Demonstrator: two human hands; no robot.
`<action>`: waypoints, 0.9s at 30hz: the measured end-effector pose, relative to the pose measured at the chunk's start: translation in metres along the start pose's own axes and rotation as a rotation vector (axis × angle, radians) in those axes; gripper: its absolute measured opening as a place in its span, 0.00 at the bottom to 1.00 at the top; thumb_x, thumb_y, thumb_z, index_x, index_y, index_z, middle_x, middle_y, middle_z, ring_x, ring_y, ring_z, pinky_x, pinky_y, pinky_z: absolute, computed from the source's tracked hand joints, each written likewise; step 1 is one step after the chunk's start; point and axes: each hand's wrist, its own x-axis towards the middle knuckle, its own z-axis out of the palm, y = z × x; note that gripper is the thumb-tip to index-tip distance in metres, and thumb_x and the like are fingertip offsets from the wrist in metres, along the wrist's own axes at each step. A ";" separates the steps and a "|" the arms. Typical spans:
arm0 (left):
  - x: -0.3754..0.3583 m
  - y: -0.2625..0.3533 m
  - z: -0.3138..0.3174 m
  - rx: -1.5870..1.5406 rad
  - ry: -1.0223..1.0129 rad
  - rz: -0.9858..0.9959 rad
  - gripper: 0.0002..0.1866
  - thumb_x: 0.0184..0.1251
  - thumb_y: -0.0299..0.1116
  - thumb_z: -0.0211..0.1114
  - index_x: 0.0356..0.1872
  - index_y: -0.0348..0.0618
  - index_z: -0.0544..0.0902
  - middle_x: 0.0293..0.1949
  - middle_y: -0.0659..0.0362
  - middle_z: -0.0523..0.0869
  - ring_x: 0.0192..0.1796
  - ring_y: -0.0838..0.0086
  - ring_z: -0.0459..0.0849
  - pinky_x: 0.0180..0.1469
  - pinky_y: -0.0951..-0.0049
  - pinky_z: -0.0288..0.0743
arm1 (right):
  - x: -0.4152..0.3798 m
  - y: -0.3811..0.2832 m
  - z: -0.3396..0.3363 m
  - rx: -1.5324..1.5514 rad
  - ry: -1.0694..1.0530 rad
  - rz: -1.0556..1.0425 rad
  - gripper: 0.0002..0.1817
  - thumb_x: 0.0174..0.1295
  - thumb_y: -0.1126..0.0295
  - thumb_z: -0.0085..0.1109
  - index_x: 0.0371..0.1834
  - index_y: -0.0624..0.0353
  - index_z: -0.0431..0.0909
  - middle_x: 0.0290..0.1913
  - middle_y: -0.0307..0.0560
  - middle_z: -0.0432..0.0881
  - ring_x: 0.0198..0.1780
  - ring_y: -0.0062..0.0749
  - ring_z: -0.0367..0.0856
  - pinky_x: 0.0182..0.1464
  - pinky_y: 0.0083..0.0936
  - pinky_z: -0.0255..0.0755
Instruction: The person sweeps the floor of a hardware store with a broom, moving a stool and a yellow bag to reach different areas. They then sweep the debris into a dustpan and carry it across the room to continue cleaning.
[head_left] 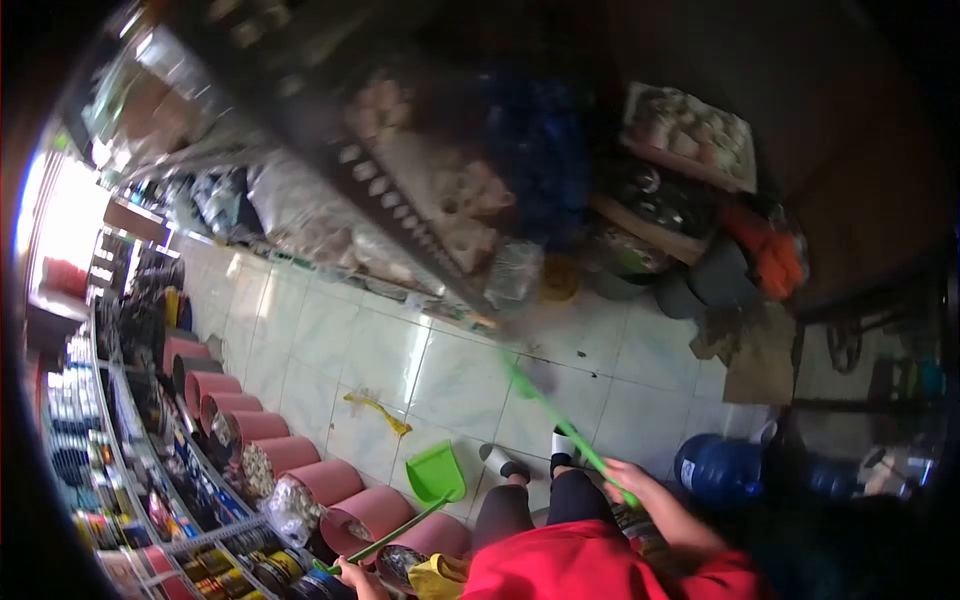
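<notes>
My right hand (626,479) is wrapped round the green handle of a broom (560,420), which slants forward and left over the tiles. The broom's head is blurred, near the foot of the shelf post. At the lower edge of the view, my left hand (356,574) is closed on the end of a long dustpan handle. The bright green dustpan (434,472) rests at floor level, left of my feet and away from the broom head. A crumpled yellow strip (378,412) lies on the tiles beyond the dustpan, and a few dark bits lie right of the broom head.
Several pink buckets (330,482) lie on their sides along the left shelves (165,460). A metal shelf post (380,200) crosses ahead, with bagged goods behind. Boxes, dark buckets and cardboard (760,360) stand at right. A blue water jug (718,468) lies near my right side.
</notes>
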 end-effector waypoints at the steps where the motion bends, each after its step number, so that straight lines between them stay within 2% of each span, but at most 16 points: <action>1: 0.033 -0.026 -0.012 0.001 -0.033 -0.097 0.06 0.50 0.34 0.56 0.30 0.52 0.71 0.29 0.65 0.72 0.29 0.75 0.71 0.25 0.74 0.66 | -0.020 -0.003 -0.012 0.066 0.125 0.073 0.18 0.57 0.68 0.41 0.52 0.46 0.62 0.13 0.40 0.63 0.08 0.23 0.59 0.09 0.21 0.58; 2: 0.026 -0.032 -0.017 -0.026 0.016 -0.079 0.06 0.50 0.34 0.56 0.30 0.51 0.71 0.29 0.65 0.72 0.30 0.75 0.70 0.26 0.75 0.66 | -0.027 0.004 -0.029 0.015 0.290 0.094 0.19 0.55 0.68 0.42 0.52 0.41 0.60 0.14 0.40 0.63 0.09 0.23 0.60 0.09 0.22 0.59; 3: 0.009 -0.028 -0.018 -0.048 0.068 -0.058 0.06 0.51 0.34 0.56 0.30 0.51 0.71 0.29 0.65 0.72 0.30 0.76 0.70 0.26 0.75 0.66 | -0.027 0.008 -0.041 -0.044 0.547 0.120 0.18 0.55 0.68 0.42 0.51 0.41 0.61 0.14 0.40 0.63 0.08 0.25 0.60 0.09 0.25 0.59; 5: -0.004 -0.029 -0.025 -0.075 0.055 -0.126 0.07 0.49 0.34 0.57 0.31 0.50 0.71 0.30 0.65 0.71 0.33 0.76 0.70 0.27 0.74 0.66 | -0.004 0.010 -0.077 0.017 0.743 0.023 0.13 0.56 0.68 0.43 0.46 0.44 0.62 0.14 0.40 0.61 0.10 0.26 0.60 0.08 0.24 0.57; 7: 0.010 -0.055 -0.033 -0.070 0.100 -0.210 0.08 0.48 0.33 0.57 0.31 0.50 0.71 0.31 0.64 0.71 0.33 0.75 0.70 0.28 0.73 0.67 | 0.042 -0.007 -0.121 0.103 0.843 -0.031 0.01 0.56 0.71 0.41 0.29 0.54 0.62 0.13 0.40 0.60 0.10 0.26 0.60 0.08 0.24 0.56; 8: 0.018 -0.067 -0.039 -0.055 0.034 -0.220 0.09 0.48 0.33 0.57 0.32 0.50 0.71 0.32 0.64 0.71 0.34 0.74 0.70 0.29 0.73 0.67 | 0.066 -0.022 -0.138 0.153 0.847 -0.046 0.01 0.55 0.71 0.41 0.28 0.54 0.62 0.13 0.40 0.61 0.10 0.26 0.61 0.08 0.24 0.57; 9: 0.020 -0.072 -0.038 -0.070 0.148 -0.292 0.09 0.48 0.34 0.57 0.33 0.49 0.71 0.33 0.63 0.71 0.35 0.73 0.70 0.29 0.73 0.68 | 0.088 -0.035 -0.138 0.184 0.806 -0.031 0.01 0.55 0.71 0.41 0.28 0.54 0.63 0.14 0.40 0.61 0.10 0.26 0.61 0.09 0.24 0.57; 10: 0.022 -0.077 -0.038 -0.061 0.155 -0.308 0.09 0.49 0.34 0.57 0.33 0.49 0.71 0.34 0.63 0.71 0.36 0.73 0.70 0.30 0.72 0.68 | 0.110 -0.044 -0.129 0.189 0.752 0.000 0.02 0.55 0.71 0.41 0.28 0.54 0.63 0.14 0.40 0.61 0.10 0.26 0.61 0.09 0.24 0.58; 12: 0.027 -0.087 -0.046 -0.074 0.156 -0.306 0.08 0.49 0.33 0.56 0.33 0.50 0.72 0.33 0.63 0.71 0.36 0.73 0.70 0.33 0.70 0.68 | 0.152 -0.040 -0.091 0.153 0.647 0.077 0.02 0.55 0.71 0.41 0.27 0.55 0.63 0.14 0.39 0.62 0.10 0.26 0.62 0.09 0.24 0.59; 15: 0.024 -0.085 -0.053 -0.067 0.166 -0.352 0.08 0.48 0.32 0.56 0.32 0.50 0.72 0.31 0.64 0.72 0.34 0.74 0.71 0.33 0.72 0.67 | 0.210 0.001 0.003 0.062 0.501 0.240 0.02 0.54 0.71 0.41 0.26 0.55 0.63 0.14 0.39 0.63 0.11 0.26 0.62 0.10 0.24 0.61; 16: 0.010 -0.061 -0.051 -0.074 0.176 -0.402 0.07 0.47 0.31 0.57 0.30 0.49 0.72 0.30 0.64 0.72 0.32 0.76 0.71 0.28 0.77 0.67 | 0.227 0.015 0.042 0.036 0.462 0.293 0.03 0.54 0.71 0.40 0.25 0.55 0.63 0.14 0.39 0.63 0.11 0.26 0.63 0.10 0.24 0.61; 19: 0.013 -0.077 -0.062 -0.117 0.127 -0.445 0.07 0.46 0.29 0.57 0.29 0.48 0.72 0.28 0.65 0.72 0.29 0.78 0.71 0.24 0.81 0.65 | 0.278 0.037 0.151 -0.028 0.372 0.397 0.03 0.54 0.72 0.40 0.24 0.55 0.64 0.14 0.39 0.64 0.11 0.26 0.63 0.10 0.24 0.63; 20: 0.012 -0.079 -0.060 -0.109 0.214 -0.445 0.07 0.45 0.28 0.57 0.28 0.48 0.71 0.26 0.65 0.72 0.26 0.80 0.70 0.21 0.83 0.63 | 0.300 0.036 0.186 -0.038 0.346 0.404 0.04 0.54 0.72 0.40 0.24 0.55 0.64 0.14 0.39 0.64 0.11 0.26 0.64 0.11 0.24 0.63; 23: -0.002 -0.068 -0.059 -0.105 0.256 -0.447 0.07 0.46 0.28 0.57 0.28 0.48 0.70 0.24 0.66 0.72 0.24 0.80 0.70 0.20 0.83 0.63 | 0.389 0.001 0.278 -0.002 0.278 0.351 0.04 0.53 0.72 0.40 0.23 0.56 0.64 0.14 0.39 0.65 0.12 0.26 0.64 0.11 0.23 0.65; 25: -0.002 -0.083 -0.063 -0.133 0.292 -0.442 0.06 0.47 0.30 0.57 0.27 0.48 0.71 0.23 0.67 0.71 0.24 0.82 0.69 0.19 0.83 0.63 | 0.448 -0.041 0.335 0.148 0.233 0.310 0.05 0.53 0.72 0.39 0.22 0.56 0.64 0.15 0.39 0.65 0.12 0.26 0.65 0.11 0.23 0.66; 27: -0.010 -0.076 -0.067 -0.114 0.310 -0.443 0.05 0.47 0.30 0.57 0.26 0.49 0.71 0.23 0.67 0.71 0.23 0.83 0.68 0.19 0.83 0.62 | 0.422 -0.105 0.402 0.358 0.246 0.296 0.06 0.54 0.72 0.40 0.21 0.57 0.63 0.14 0.38 0.65 0.12 0.23 0.65 0.12 0.20 0.66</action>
